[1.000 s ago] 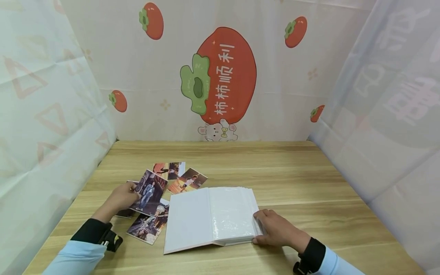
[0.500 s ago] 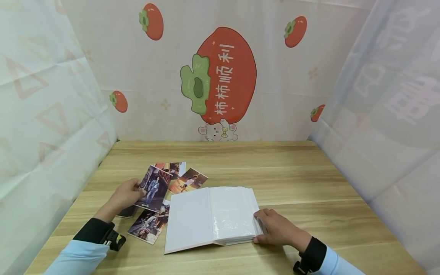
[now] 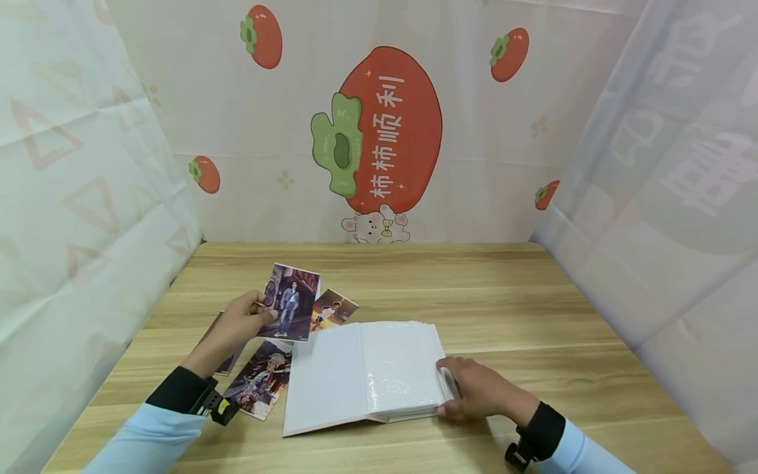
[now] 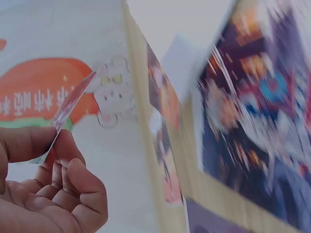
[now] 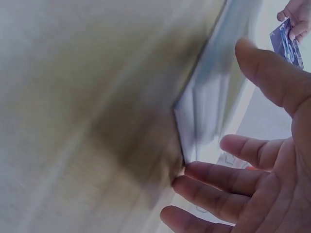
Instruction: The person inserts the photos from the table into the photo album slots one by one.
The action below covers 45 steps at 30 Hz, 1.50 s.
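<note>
Between thumb and forefinger, my left hand pinches a photo of a person in blue clothes by its left edge. In the left wrist view that photo appears nearly edge-on. A photo album lies spread on the table, with a blank white inside cover on the left and clear-sleeved pages on the right. At the album's right edge rests my right hand, thumb near the lower corner and fingertips further up. Its fingers look extended and spread in the right wrist view.
Several more photos lie left of the album: one of a person in a pale hat, an orange-toned one, and one partly under the left forearm. A printed cloth backdrop encloses the wooden table.
My left hand has moved up and to the right, carrying the photo away from the pile toward the album's upper left. The right hand and the album have hardly moved.
</note>
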Motion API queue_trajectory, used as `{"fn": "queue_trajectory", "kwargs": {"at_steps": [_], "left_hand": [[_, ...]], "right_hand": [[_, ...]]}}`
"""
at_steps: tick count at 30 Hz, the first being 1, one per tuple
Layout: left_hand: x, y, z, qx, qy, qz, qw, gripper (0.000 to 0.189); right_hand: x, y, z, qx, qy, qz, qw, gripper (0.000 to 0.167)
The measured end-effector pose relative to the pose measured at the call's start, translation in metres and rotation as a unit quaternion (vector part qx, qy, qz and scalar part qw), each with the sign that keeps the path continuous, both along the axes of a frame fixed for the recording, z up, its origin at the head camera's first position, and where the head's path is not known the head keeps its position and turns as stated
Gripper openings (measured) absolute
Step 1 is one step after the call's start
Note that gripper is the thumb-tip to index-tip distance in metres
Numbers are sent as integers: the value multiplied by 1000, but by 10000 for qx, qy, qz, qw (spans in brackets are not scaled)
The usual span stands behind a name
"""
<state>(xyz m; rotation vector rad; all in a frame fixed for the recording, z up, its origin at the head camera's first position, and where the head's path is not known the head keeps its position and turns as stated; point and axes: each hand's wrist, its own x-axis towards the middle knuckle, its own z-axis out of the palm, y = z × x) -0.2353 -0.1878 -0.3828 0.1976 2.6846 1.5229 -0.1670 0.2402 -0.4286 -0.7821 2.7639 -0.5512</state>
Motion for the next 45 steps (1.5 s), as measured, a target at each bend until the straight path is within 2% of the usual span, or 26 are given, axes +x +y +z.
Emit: {"fn": "queue_trajectory", "kwargs": {"at_steps": [4,10,13,18,21,23,26,32,34,36,40,45], "left_hand": [[0,17,7,184,-74,-150,9997,18],[2,42,13,358,-85,-353,9987,19],[2,53,15,385,-82,-480,9981,18],[4,69,17,512,-148,-617,9967,18],[6,76,15,658,-210,-748,9948,17],[6,81,14,780,-192,-860,9931,16],[8,88,13,895,-99,-1051,9904,15],[10,100,7,937,-166,-1323,9866,14],[11,104,4,937,-196,-1431,9851,14],[11,108,2,928,-176,-1524,9838,14],[12,113,-3,998,-146,-1723,9799,16],[12,119,-9,1019,-108,-1795,9784,14]], "right_hand": [[-7,3,9,-287,-333,-37,9990,79],[-19,7,23,-1193,-562,-5,9913,71],[-25,5,29,-1388,-465,29,9892,66],[-35,-3,35,-1573,-71,10,9875,63],[-38,-8,36,-1943,-85,-186,9807,61],[-41,-12,36,-2282,-217,-377,9726,59],[-45,-22,38,-2884,-498,-637,9541,60],[-51,-45,41,-4063,-1225,-907,9009,64],[-54,-51,40,-4269,-1392,-968,8883,65],[-55,-56,39,-4368,-1446,-1016,8820,65],[-58,-63,33,-4437,-1470,-1108,8771,64],[-61,-67,28,-4547,-1506,-1239,8691,58]]}}
